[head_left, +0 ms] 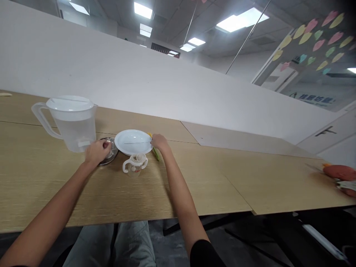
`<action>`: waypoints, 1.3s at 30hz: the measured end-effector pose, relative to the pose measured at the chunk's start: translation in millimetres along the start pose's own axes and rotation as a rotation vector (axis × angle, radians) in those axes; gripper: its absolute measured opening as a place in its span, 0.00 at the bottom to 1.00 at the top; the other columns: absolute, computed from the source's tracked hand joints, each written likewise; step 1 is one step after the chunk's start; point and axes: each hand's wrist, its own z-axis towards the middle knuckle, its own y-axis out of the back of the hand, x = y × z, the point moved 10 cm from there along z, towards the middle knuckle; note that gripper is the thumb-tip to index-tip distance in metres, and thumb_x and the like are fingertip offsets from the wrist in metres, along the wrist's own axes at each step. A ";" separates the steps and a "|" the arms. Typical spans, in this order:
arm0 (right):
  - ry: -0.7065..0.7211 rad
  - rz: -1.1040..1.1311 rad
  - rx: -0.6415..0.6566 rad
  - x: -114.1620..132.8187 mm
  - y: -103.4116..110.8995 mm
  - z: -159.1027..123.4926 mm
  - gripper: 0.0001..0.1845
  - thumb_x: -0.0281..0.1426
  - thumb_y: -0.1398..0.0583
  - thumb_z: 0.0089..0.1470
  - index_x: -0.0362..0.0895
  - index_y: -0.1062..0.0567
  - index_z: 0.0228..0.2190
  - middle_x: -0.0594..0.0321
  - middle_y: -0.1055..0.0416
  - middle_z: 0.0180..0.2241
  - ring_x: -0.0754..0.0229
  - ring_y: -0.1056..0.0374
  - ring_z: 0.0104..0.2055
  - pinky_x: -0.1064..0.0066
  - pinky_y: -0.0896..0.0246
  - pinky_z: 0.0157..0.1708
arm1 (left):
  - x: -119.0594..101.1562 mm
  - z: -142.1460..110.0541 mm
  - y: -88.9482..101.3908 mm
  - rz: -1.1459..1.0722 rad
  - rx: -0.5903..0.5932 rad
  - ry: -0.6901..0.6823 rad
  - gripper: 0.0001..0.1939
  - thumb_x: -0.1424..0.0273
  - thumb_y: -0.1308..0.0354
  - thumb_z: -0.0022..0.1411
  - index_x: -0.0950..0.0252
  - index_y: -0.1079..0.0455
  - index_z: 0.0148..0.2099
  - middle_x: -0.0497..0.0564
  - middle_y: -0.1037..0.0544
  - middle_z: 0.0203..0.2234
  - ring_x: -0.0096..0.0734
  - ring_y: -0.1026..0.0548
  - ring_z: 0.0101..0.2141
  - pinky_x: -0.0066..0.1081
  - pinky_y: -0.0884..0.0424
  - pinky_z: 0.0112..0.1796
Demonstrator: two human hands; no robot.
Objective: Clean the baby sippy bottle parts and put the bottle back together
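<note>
My left hand [96, 151] has its fingers curled together over a round metal plate [109, 160]. A small clear piece lies at its fingertips, its kind hard to make out. My right hand [160, 141] is closed at the right rim of a white bowl [130, 150]. From its fingers a thin rod [137, 143] reaches left across the bowl. Under and beside this hand lies a slim yellow and green thing [156, 154], partly hidden. In front of the bowl stands a clear two-handled baby cup [135, 169] with a coiled, translucent part on top.
A large lidded plastic pitcher [75, 129] stands left of the plate. Behind the wooden table [200, 185] rises a white partition [155, 92]. Reddish objects [339, 172] sit at the far right end. The table's front edge runs close to my lap.
</note>
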 end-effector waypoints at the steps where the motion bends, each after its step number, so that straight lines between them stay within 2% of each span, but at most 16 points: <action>1: -0.005 0.000 -0.002 -0.5 0.2 0.2 0.19 0.25 0.45 0.61 0.38 0.27 0.53 0.44 0.28 0.54 0.50 0.30 0.55 0.69 0.35 0.45 | 0.8 0.4 -0.2 -0.013 0.007 0.006 0.20 0.56 0.53 0.64 0.63 0.25 0.40 0.59 0.20 0.40 0.47 0.23 0.40 0.34 0.33 0.35; 6: -0.032 -0.007 -0.001 -1.5 5.7 -4.0 0.19 0.29 0.43 0.61 0.38 0.26 0.52 0.42 0.28 0.53 0.48 0.29 0.54 0.66 0.34 0.45 | -1.6 0.5 -4.9 0.032 0.024 -0.034 0.18 0.58 0.51 0.64 0.63 0.25 0.40 0.60 0.21 0.42 0.48 0.23 0.42 0.35 0.31 0.37; 12: 0.001 -0.014 -0.060 10.0 27.9 -22.4 0.20 0.34 0.45 0.63 0.41 0.28 0.54 0.47 0.28 0.54 0.49 0.31 0.56 0.65 0.35 0.47 | -3.3 0.0 -10.9 0.093 0.035 -0.061 0.19 0.58 0.52 0.63 0.64 0.24 0.41 0.61 0.22 0.44 0.49 0.23 0.42 0.38 0.30 0.40; 17: 0.172 0.030 -0.093 36.7 46.4 -49.2 0.20 0.37 0.45 0.64 0.41 0.27 0.52 0.50 0.26 0.52 0.51 0.30 0.54 0.67 0.37 0.46 | -0.7 0.7 -21.6 0.147 0.125 -0.052 0.21 0.56 0.51 0.62 0.64 0.25 0.45 0.62 0.23 0.46 0.52 0.24 0.45 0.40 0.30 0.42; 21: 0.354 0.082 0.001 61.2 48.7 -76.6 0.18 0.41 0.42 0.62 0.42 0.23 0.45 0.54 0.22 0.44 0.55 0.27 0.46 0.71 0.39 0.39 | 0.6 -0.6 -26.3 0.137 0.167 -0.042 0.23 0.54 0.50 0.62 0.66 0.28 0.49 0.65 0.26 0.48 0.55 0.25 0.47 0.44 0.30 0.44; 24: 0.418 0.094 0.052 70.6 48.1 -91.1 0.17 0.42 0.39 0.60 0.43 0.22 0.42 0.55 0.22 0.43 0.56 0.27 0.44 0.71 0.40 0.37 | 1.0 -1.1 -24.9 0.120 0.178 -0.030 0.23 0.54 0.50 0.62 0.65 0.29 0.48 0.65 0.26 0.49 0.56 0.26 0.47 0.46 0.30 0.44; 28: 0.415 0.110 0.039 72.1 52.0 -98.6 0.20 0.42 0.39 0.60 0.41 0.24 0.47 0.53 0.22 0.45 0.54 0.28 0.47 0.70 0.40 0.37 | 4.5 -0.5 -23.5 0.116 0.199 0.000 0.21 0.54 0.50 0.61 0.64 0.30 0.46 0.63 0.24 0.46 0.55 0.24 0.45 0.44 0.29 0.42; 35: 0.394 0.096 0.002 67.7 57.0 -97.5 0.21 0.41 0.40 0.61 0.41 0.26 0.50 0.54 0.21 0.43 0.54 0.27 0.46 0.69 0.38 0.39 | 3.1 -0.6 -24.0 0.140 0.219 -0.025 0.15 0.64 0.50 0.61 0.66 0.30 0.45 0.63 0.22 0.43 0.53 0.23 0.44 0.40 0.30 0.39; 37: 0.389 0.105 -0.030 66.1 60.9 -97.0 0.20 0.40 0.39 0.61 0.41 0.26 0.50 0.53 0.21 0.42 0.53 0.27 0.46 0.67 0.37 0.41 | 0.9 0.6 -14.2 0.109 0.148 -0.025 0.14 0.65 0.50 0.62 0.67 0.30 0.44 0.64 0.22 0.41 0.52 0.23 0.42 0.40 0.30 0.38; 39: 0.401 0.150 -0.066 66.9 66.2 -98.6 0.20 0.40 0.40 0.61 0.40 0.26 0.49 0.52 0.22 0.42 0.51 0.27 0.46 0.65 0.36 0.44 | -7.1 0.7 13.6 0.035 -0.094 -0.066 0.13 0.65 0.51 0.63 0.67 0.30 0.42 0.65 0.22 0.39 0.53 0.24 0.41 0.43 0.31 0.39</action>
